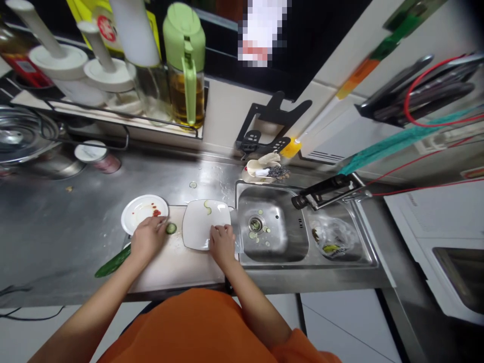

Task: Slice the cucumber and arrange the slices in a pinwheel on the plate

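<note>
Past an orange cloth shirt [204, 325], a round green cucumber slice [171, 229] lies between the nearer left hand [147, 241] and the square white plate [196, 226] the right hand [223, 245] touches, with neither grip clear.

Your square plate [197, 226] is plain white; around it you have a pale green cucumber slice [171, 228] rimmed darker at nine o'clock, a white round plate [128, 213] speckled red beyond, a deep green cucumber [112, 263] at eight, and a light green oil dispenser [184, 65] near twelve.
</note>
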`<state>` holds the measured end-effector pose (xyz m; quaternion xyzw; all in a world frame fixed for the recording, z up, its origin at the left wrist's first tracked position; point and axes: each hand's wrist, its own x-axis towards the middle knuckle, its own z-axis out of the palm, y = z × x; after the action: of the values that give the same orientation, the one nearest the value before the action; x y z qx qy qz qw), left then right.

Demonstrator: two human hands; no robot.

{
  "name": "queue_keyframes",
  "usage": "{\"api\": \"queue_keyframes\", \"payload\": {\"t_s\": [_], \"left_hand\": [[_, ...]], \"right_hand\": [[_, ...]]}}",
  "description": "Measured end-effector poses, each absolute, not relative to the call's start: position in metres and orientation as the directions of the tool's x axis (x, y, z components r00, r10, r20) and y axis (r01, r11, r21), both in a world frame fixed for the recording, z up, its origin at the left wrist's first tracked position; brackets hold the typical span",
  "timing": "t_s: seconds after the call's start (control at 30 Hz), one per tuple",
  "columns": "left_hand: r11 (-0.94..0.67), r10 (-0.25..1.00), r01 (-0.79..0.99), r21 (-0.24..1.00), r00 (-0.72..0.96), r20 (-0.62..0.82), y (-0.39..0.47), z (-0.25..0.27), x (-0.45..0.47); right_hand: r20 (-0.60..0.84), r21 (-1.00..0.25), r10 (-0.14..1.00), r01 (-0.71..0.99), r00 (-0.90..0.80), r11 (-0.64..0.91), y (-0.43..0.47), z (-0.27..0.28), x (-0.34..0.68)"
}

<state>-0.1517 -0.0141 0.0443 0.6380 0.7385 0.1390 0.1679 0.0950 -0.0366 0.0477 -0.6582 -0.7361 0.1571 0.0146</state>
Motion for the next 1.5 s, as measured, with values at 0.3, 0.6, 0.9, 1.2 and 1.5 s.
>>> {"api": "queue_keyframes", "payload": {"t_s": [0.3, 0.6, 0.9, 1.2, 1.5], "left_hand": [[0.252, 0.937, 0.932, 0.259, -0.168, -0.306, -0.035, 0.045, -0.133], [0.285, 0.930, 0.920, 0.268, -0.197, -0.311, -0.030, 0.049, -0.129], [0.250, 0.960, 0.844, 0.475, -0.152, -0.235, -0.027, 0.044, -0.138], [0.343, 0.925, 0.426, 0.837, 0.003, -0.380, -0.014, 0.060, -0.127], [0.500, 0.837, 0.174, 0.848, 0.155, -0.525, -0.003, 0.062, -0.095]], "right_hand": [[-0.216, -0.234, 0.966, 0.968, -0.143, 0.091, -0.056, 0.050, 0.087], [-0.200, -0.241, 0.967, 0.965, -0.155, 0.105, -0.060, 0.051, 0.086], [-0.196, -0.291, 0.970, 0.953, -0.144, 0.082, -0.057, 0.053, 0.079], [-0.139, -0.629, 0.978, 0.777, -0.158, 0.036, -0.033, 0.057, 0.071], [-0.332, -0.893, 0.941, 0.342, -0.065, -0.291, -0.011, 0.058, 0.073]]}}
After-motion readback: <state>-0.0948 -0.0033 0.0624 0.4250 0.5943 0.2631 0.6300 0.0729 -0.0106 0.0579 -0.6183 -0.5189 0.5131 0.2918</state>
